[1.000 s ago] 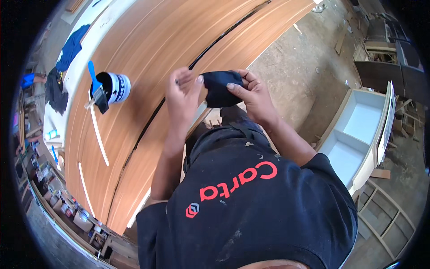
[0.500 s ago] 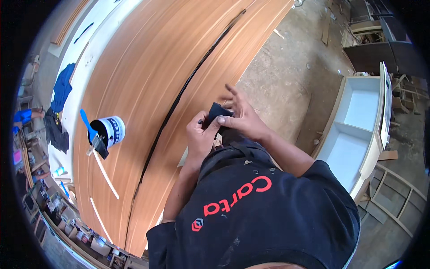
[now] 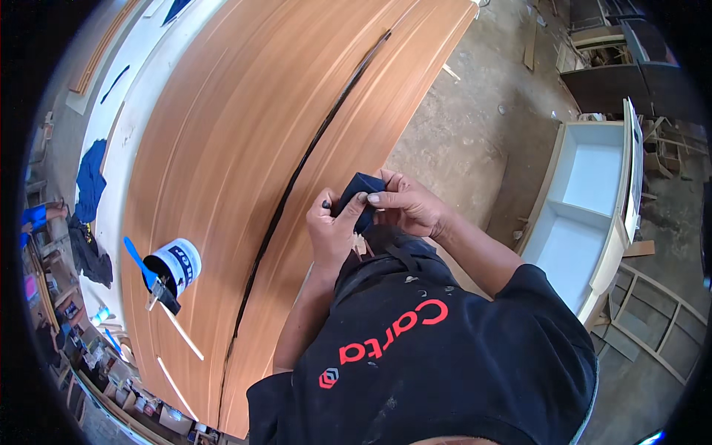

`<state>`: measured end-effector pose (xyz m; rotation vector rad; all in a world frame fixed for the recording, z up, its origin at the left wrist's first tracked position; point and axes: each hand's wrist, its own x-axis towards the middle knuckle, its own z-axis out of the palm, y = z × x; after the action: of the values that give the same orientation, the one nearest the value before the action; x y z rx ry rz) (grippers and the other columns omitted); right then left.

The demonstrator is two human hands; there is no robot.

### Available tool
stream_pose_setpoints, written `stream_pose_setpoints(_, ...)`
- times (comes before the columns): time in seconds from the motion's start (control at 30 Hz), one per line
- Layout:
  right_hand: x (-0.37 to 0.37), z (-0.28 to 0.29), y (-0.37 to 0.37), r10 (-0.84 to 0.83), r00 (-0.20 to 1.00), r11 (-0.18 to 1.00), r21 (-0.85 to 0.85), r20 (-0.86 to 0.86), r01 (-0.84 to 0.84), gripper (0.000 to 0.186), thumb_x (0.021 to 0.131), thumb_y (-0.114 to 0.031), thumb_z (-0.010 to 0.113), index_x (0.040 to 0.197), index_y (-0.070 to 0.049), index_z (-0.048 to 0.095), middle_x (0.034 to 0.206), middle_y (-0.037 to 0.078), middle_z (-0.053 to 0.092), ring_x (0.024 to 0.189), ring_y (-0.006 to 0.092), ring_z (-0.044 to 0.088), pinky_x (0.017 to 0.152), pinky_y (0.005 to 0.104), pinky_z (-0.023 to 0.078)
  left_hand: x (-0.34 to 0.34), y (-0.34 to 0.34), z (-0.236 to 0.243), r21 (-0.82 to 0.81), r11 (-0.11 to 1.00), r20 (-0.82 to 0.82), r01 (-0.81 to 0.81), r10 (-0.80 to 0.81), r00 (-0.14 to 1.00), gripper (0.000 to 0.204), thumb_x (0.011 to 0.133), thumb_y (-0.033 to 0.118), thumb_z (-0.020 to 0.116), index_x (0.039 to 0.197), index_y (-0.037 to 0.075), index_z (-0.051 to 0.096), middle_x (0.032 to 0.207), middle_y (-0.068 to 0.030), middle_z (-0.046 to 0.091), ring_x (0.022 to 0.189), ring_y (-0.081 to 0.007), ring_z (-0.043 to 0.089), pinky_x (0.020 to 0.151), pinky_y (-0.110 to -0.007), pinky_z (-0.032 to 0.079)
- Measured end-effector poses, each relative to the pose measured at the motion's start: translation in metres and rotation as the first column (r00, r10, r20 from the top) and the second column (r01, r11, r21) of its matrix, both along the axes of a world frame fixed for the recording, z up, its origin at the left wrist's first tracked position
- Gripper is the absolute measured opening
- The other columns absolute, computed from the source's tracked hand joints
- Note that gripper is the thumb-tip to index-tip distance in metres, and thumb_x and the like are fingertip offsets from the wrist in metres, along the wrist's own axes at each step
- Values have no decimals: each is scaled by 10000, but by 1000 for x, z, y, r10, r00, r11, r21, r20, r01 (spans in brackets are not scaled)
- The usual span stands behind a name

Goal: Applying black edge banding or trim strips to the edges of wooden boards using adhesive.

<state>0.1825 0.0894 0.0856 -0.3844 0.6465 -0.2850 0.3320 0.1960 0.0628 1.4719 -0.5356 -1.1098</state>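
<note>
A folded piece of dark cloth [image 3: 362,185] is between my hands, just in front of my waist. My left hand [image 3: 334,226] grips its left side, thumb on top. From the right, my right hand [image 3: 411,202] pinches its edge between thumb and fingers. Dark smudges mark the fingertips. Beneath and beyond lies a large wood-grain panel [image 3: 200,126], crossed lengthwise by a long black streak [image 3: 295,174]. To the left on the panel is a white-and-dark can [image 3: 185,263] with black inside. A blue-handled brush [image 3: 139,259] rests across its mouth, bristles blackened.
Two thin wooden sticks, one by the brush [image 3: 182,334] and one nearer me [image 3: 178,389], lie on the panel. Dark clothes [image 3: 90,245] lie on a white surface at left. A cabinet frame with white compartments [image 3: 571,245] stands on the floor at right. Another person's legs [image 3: 44,215] show far left.
My right hand's fingers, spread and lifted before, have closed onto the cloth. The view has shifted slightly, and the can and brush stay in place on the panel.
</note>
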Motion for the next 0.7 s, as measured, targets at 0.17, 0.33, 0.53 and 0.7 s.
stream_pose_setpoints(0.17,-2,-11,-20,-52,999,998,45,-11,52,223,955,-11,669,1178,-20,656,1100,100,724,966,206,709,891,328,569,-5,-27,-4,-47,999,-5,12,-12,1000,346,1000,276,723,828,54,520,701,-1,476,639,-110,428,605,-256,404)
stream_pose_setpoints(0.33,-1,-15,-33,-86,993,987,126,-80,96,275,967,-15,650,1240,10,648,1093,109,726,930,207,714,855,331,588,-9,-47,-12,-54,998,149,31,-22,989,296,1027,279,677,896,51,543,751,-16,521,660,-120,462,624,-264,417)
stream_pose_setpoints(0.53,7,-16,-106,-374,865,890,-393,-335,232,246,965,-40,653,1178,82,652,984,168,721,788,209,710,687,307,597,-9,-57,-16,5,998,129,-69,68,989,190,1020,204,668,997,33,590,836,-35,588,707,-126,523,662,-267,449)
stream_pose_setpoints(0.7,13,-42,-228,-604,557,58,-729,-570,-682,212,921,-89,708,1126,-45,680,1074,90,750,772,195,719,665,315,570,-1,-40,-18,87,993,90,-79,72,993,154,1003,146,673,1061,17,614,884,-47,621,749,-126,557,704,-265,474)
